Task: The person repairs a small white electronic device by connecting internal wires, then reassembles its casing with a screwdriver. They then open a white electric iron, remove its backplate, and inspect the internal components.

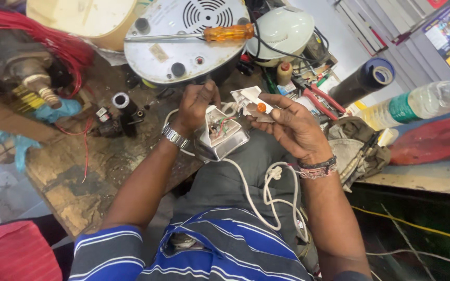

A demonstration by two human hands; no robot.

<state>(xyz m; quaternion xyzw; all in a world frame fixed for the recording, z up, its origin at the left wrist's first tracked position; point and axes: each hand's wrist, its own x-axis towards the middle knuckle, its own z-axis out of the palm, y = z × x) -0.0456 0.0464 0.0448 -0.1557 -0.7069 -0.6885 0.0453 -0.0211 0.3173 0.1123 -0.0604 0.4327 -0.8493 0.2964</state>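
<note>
Left hand grips open white appliance housing w/ wires showing, over lap. Right hand pinches white cover piece w/ orange button, just beside. Worktop behind: orange-handled screwdriver on round grey base; green-labelled clear bottle far right.

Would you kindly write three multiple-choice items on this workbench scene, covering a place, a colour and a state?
1. Where does the screwdriver lie?
A. On the round appliance base
B. On the lap
C. On the red lid

2. What colour is its handle?
A. Blue
B. Orange
C. Green

3. How is the small device in the left hand?
A. Sealed
B. Wrapped
C. Opened, wires showing

Answers: 1 A, it rests across the base. 2 B, the handle is amber-orange. 3 C, the right hand holds the removed white cover.
</note>
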